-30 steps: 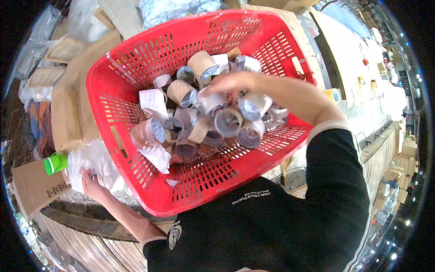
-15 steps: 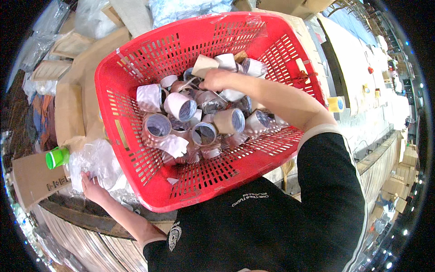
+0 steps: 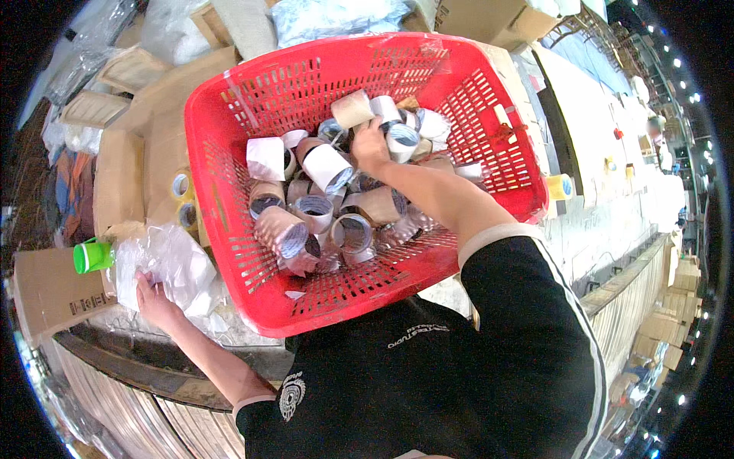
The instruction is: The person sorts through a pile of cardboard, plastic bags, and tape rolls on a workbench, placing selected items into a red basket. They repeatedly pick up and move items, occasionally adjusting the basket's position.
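Inside a large red slatted plastic basket (image 3: 264, 333) lies a heap of tape rolls and cardboard tape cores, among them a white-sided one (image 3: 327, 168) and a tan one (image 3: 280, 232). My right hand (image 3: 371, 145) reaches into the heap's far part, fingers curled beside a tan-and-white core (image 3: 352, 109). What those fingers hold, if anything, is hidden by the hand. To the left of the basket, my left hand (image 3: 158, 302) has its fingers closed at the edge of a clear plastic bag (image 3: 172, 268), with whitish pieces showing through.
A bright green cup-shaped container (image 3: 92, 256) stands beside the bag, over a brown cardboard box (image 3: 57, 294). Yellow tape rolls (image 3: 183, 200) lie left of the basket; another yellow roll (image 3: 560, 187) is at its right. Pale wooden trays (image 3: 134, 70) lie at the far left.
The basket sits farther right in the picture. My right hand has shifted slightly, and several rolls have tumbled into other positions. My left hand stays at the bag.
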The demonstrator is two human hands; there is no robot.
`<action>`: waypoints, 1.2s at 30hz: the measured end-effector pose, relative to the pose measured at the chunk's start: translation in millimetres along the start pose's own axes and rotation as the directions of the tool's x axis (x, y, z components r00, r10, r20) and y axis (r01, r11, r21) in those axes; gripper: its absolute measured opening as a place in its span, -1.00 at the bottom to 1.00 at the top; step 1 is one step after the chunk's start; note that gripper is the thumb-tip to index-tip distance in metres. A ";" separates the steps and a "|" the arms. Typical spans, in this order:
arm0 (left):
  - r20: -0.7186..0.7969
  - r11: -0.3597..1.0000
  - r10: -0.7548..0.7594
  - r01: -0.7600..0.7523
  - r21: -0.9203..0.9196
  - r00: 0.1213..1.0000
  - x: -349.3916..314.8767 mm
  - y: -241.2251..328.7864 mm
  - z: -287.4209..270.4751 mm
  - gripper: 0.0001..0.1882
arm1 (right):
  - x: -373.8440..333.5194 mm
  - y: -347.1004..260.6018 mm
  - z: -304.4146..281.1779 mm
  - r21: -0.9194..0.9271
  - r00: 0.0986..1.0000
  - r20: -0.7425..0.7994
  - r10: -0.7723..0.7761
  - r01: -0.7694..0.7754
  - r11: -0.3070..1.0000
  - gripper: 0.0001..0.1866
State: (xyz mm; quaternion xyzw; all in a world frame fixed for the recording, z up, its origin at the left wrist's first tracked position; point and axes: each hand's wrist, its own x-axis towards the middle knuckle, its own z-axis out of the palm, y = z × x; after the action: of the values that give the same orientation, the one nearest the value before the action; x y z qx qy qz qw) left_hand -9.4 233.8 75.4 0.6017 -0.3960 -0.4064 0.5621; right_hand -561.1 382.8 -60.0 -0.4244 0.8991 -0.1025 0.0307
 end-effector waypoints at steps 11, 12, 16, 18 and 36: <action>-0.026 0.999 0.035 -0.036 -0.039 0.999 52.2 23.4 -21.2 -0.67 | 12.5 -35.5 -219.8 -0.173 0.944 0.275 -0.185 0.237 0.956 -0.34; -0.016 0.998 0.055 -0.056 -0.038 0.998 57.8 29.3 -22.7 -0.68 | 3.2 -46.3 -252.1 -0.234 0.967 0.196 -0.164 0.208 0.950 -0.41; 0.037 0.998 0.051 -0.051 0.022 0.998 93.6 47.4 -36.0 -0.71 | -25.5 -127.6 -351.5 -0.255 0.932 -0.211 -0.296 0.239 0.937 -0.47; 0.037 0.993 0.078 -0.081 0.084 0.996 115.6 49.1 -53.8 -0.68 | -29.1 -190.5 -369.8 -0.097 0.872 -0.343 -0.349 0.337 0.936 -0.47; 0.198 0.995 0.088 -0.078 -0.058 0.976 218.5 23.7 -88.7 -0.63 | 101.5 -572.5 111.0 0.024 0.774 0.461 -0.434 0.478 0.878 -0.62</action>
State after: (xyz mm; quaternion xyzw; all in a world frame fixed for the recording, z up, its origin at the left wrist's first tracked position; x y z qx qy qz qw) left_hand 150.9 59.9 92.8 0.5264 -0.4650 -0.4509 0.5508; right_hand -176.7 -67.1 -44.7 -0.6424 0.7406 0.0371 0.1935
